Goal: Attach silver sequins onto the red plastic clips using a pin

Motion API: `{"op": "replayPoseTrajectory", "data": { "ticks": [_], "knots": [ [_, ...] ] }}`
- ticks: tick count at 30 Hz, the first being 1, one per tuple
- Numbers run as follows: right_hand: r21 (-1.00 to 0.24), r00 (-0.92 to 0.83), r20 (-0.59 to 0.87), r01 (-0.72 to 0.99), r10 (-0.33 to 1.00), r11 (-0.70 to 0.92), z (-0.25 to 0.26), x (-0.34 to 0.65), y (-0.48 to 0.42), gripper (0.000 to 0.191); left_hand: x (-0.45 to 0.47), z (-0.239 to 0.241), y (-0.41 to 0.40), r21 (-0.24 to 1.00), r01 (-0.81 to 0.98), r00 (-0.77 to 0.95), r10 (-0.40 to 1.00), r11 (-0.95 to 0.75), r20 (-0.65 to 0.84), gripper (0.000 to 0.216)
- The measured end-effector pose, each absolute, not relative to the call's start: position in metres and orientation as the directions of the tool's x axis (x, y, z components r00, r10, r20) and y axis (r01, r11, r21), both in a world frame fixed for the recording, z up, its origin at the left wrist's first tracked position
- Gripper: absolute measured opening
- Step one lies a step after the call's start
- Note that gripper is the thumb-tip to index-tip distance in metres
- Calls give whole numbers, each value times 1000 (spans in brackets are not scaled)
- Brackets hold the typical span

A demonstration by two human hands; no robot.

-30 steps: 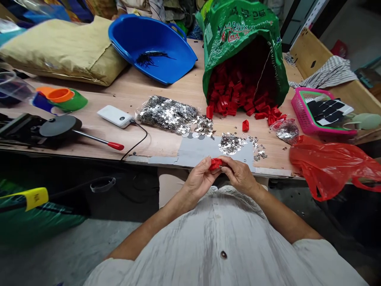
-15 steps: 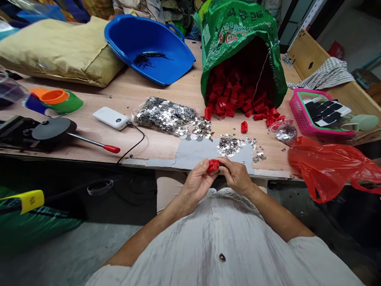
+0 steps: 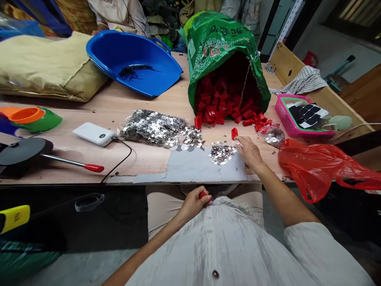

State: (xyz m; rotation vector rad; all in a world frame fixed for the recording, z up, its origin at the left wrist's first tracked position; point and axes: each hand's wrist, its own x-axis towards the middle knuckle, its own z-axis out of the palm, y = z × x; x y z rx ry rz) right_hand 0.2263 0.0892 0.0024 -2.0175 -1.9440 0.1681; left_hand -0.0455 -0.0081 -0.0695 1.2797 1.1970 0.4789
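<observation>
A small red plastic piece (image 3: 204, 196) is held in my left hand (image 3: 193, 203), low in front of my shirt and below the table edge. The fingers of that hand are closed round it and cover much of it. Over the table, my right hand (image 3: 250, 153) reaches forward with its fingers stretched and a little apart. Its fingertips are at the right side of a pile of small shiny metal pieces (image 3: 220, 153) on a grey sheet (image 3: 190, 165). Just beyond those fingertips lies a single red plastic piece (image 3: 234, 133).
A green sack (image 3: 220, 39) lies open, spilling red pieces (image 3: 218, 109). Left of it are a bag of metal pieces (image 3: 153, 126), a white power bank (image 3: 93, 134) and a blue scoop-shaped basin (image 3: 133, 51). A pink basket (image 3: 282, 115) and a red plastic bag (image 3: 312, 163) are on the right.
My hands have parted. The left has dropped toward my lap with the red piece, and the right has let go and reached forward to the metal pieces. The view has shifted.
</observation>
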Motion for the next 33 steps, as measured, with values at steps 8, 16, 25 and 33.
{"op": "replayPoseTrajectory", "data": {
  "ticks": [8, 16, 25, 33],
  "knots": [
    [-161, 61, 46, 986, 997, -53, -8, 243, 137, 32, -50, -92, 4, 786, 603, 316, 863, 138, -394, 43],
    [-784, 58, 157, 615, 986, 89, 3, 228, 95, 13, -41, -24, 14, 851, 10, 688, 614, 525, -387, 47],
    [-900, -426, 94, 351, 900, 260, 13, 179, 10, 12, -15, -4, 39, 789, -283, 541, 770, 545, -338, 54],
    [-588, 126, 181, 809, 975, 5, -18, 274, 17, 20, -28, -13, 32, 787, -306, 464, 806, 536, -368, 44]
  ]
}}
